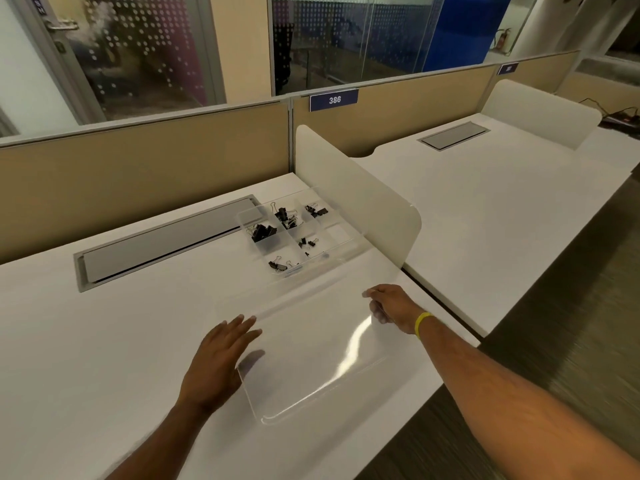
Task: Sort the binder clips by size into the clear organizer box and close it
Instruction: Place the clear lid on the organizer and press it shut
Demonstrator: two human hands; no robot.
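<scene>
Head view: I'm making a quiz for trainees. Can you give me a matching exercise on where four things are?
Things:
1. binder clips
2. lid
3. left hand
4. wristband

Places:
A. flat at the lid's left edge
B. on the right arm
C. in the box's compartments
D. open on the desk, nearer than the box

Pairs: 1-C, 2-D, 3-A, 4-B

left hand (221, 355) — flat, palm down, fingers extended and spread forward, forearm reaching in from the lower left | right hand (388, 304) — fingers curled in a pinch, wrist bent inward, yellow band (423, 323) on the wrist, bare forearm stretched from the lower right
</scene>
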